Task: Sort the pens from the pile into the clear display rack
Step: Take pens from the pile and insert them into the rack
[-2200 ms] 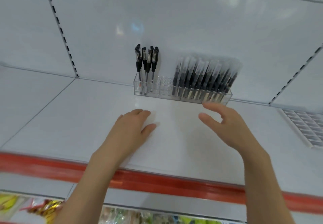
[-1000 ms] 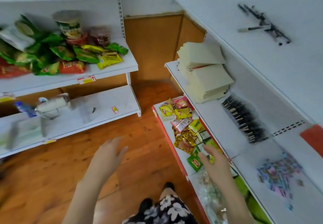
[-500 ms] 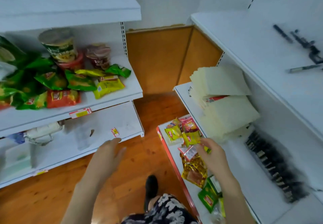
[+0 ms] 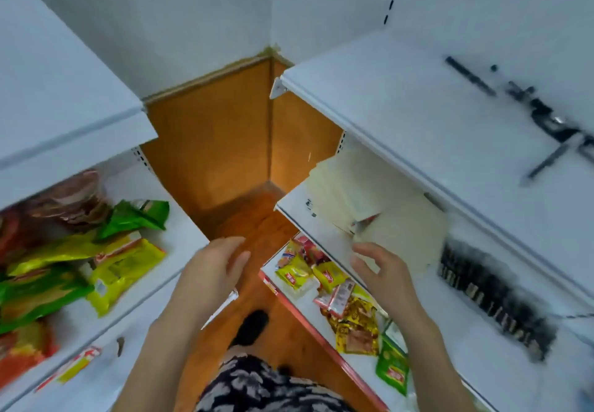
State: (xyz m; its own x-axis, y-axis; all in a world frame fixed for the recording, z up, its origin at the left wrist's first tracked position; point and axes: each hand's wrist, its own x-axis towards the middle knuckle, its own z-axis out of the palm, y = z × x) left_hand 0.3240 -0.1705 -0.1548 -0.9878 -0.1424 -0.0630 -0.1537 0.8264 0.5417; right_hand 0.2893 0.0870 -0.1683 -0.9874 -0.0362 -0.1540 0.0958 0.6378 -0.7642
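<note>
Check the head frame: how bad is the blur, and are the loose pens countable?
Head view: heavy motion blur, worst toward the edges; loose pens on the top shelf smear together, not countable; snack packets at left streak. Head view, centre: left hand and right hand read sharper. Lighting soft, no hard glare.

I count two hands, the left hand (image 4: 212,270) and the right hand (image 4: 385,278). There are two stacks of cream paper (image 4: 347,183) and one dark shoe (image 4: 254,324). There are many snack packets (image 4: 122,270). The loose pens (image 4: 543,112) and the row of pens (image 4: 491,296) are too blurred to count.
</note>
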